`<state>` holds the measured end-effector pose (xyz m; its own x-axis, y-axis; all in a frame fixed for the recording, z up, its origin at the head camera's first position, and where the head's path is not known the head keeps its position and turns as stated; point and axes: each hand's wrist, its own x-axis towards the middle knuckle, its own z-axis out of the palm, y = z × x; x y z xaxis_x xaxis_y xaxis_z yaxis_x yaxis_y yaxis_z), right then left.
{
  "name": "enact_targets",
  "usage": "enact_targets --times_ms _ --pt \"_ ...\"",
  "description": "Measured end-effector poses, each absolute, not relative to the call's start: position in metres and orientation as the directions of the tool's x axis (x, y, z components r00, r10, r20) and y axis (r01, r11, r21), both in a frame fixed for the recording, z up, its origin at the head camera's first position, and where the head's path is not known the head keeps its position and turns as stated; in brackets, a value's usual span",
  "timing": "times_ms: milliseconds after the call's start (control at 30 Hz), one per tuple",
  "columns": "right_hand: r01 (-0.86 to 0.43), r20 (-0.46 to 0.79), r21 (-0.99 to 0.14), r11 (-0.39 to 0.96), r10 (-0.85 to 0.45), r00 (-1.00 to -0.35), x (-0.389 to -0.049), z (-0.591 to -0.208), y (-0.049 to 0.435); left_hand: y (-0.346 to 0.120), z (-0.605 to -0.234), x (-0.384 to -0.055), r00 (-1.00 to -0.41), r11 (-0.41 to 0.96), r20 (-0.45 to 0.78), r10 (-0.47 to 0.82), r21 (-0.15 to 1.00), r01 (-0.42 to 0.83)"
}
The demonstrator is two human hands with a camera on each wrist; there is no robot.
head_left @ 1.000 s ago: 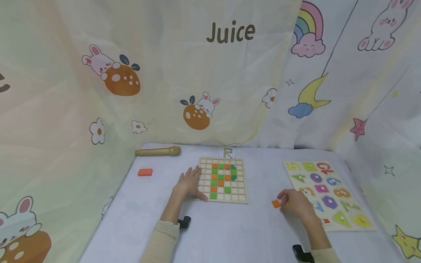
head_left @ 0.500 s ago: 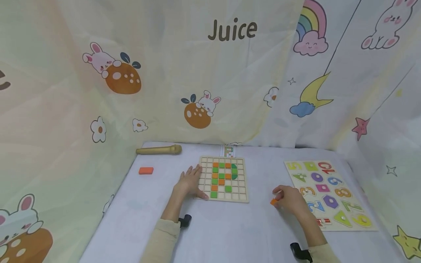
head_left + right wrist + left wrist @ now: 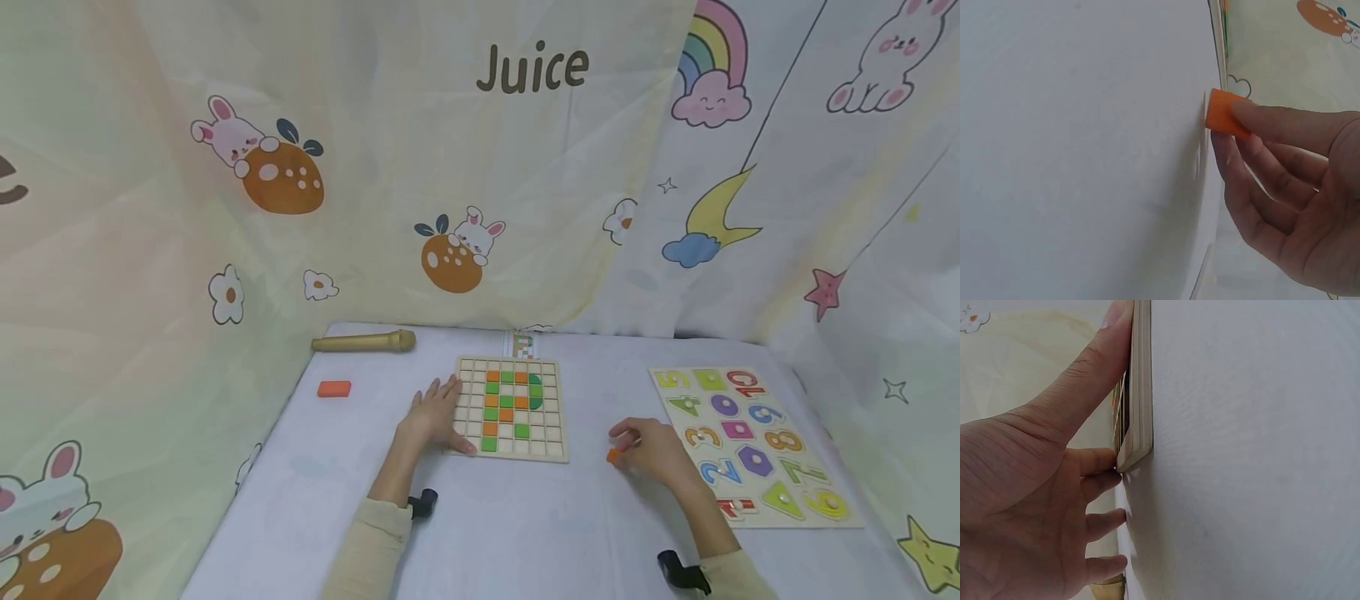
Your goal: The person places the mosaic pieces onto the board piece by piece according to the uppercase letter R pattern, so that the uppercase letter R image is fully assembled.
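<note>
A wooden grid board (image 3: 552, 434) lies on the table, with orange and green tiles in a P-like pattern. My left hand (image 3: 431, 419) rests at its left side with the fingers spread. In the left wrist view the thumb (image 3: 1094, 362) lies against the board's edge (image 3: 1142, 412), and the other fingers are fairly straight near its corner. To the right of the board, my right hand (image 3: 654, 450) pinches a small orange square tile (image 3: 1219, 112) between thumb and fingers. The tile is just above or touching the table; I cannot tell which.
A number-and-shape puzzle board (image 3: 737, 483) lies at the right, partly behind the right hand. An orange-red block (image 3: 333, 389) and a gold microphone-shaped stick (image 3: 363, 342) lie at the left. Behind the grid board sits a small pattern card (image 3: 523, 345). A printed curtain (image 3: 540, 167) hangs behind the table.
My right hand has moved left, closer to the grid board, with the orange tile in its pinch. The left hand has stayed at the board's left side.
</note>
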<state>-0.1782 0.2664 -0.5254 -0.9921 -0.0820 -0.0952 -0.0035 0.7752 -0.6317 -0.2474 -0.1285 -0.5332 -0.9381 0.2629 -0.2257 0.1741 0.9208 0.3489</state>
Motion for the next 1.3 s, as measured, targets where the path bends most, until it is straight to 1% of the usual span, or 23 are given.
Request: enact_targets --times_ms 167,333,400,633,733,967,1167,1300 --pt "-0.043 -0.037 -0.681 0.731 -0.094 -0.995 -0.19 -0.527 0.259 -0.128 -0.534 -0.247 -0.937 0.925 -0.235 0.26 0.339 0.171" --pt "-0.115 0.027 -0.745 0.657 -0.143 -0.989 -0.204 -0.532 0.245 -0.128 -0.534 -0.245 -0.937 0.925 -0.236 0.259 0.341 0.169" --pt "-0.128 0.033 -0.765 0.631 -0.16 -0.987 -0.209 -0.533 0.237 -0.128 -0.533 -0.244 -0.937 0.924 -0.235 0.26 0.344 0.17" --pt "-0.108 -0.011 -0.807 0.581 -0.198 -0.98 -0.219 -0.532 0.209 -0.128 -0.535 -0.247 -0.938 0.921 -0.236 0.255 0.355 0.162" --pt "-0.101 -0.025 -0.816 0.57 -0.209 -0.978 -0.22 -0.532 0.2 -0.129 -0.541 -0.25 -0.937 0.92 -0.237 0.258 0.355 0.164" --pt "-0.141 -0.018 -0.813 0.564 -0.266 -0.964 -0.222 -0.535 0.186 -0.127 -0.53 -0.246 -0.938 0.923 -0.238 0.251 0.351 0.158" --pt "-0.142 -0.04 -0.809 0.571 -0.293 -0.955 -0.225 -0.54 0.178 -0.129 -0.533 -0.247 -0.938 0.925 -0.226 0.261 0.338 0.176" --pt "-0.17 -0.026 -0.791 0.588 -0.309 -0.951 -0.227 -0.542 0.175 -0.129 -0.532 -0.246 -0.938 0.924 -0.228 0.26 0.341 0.174"
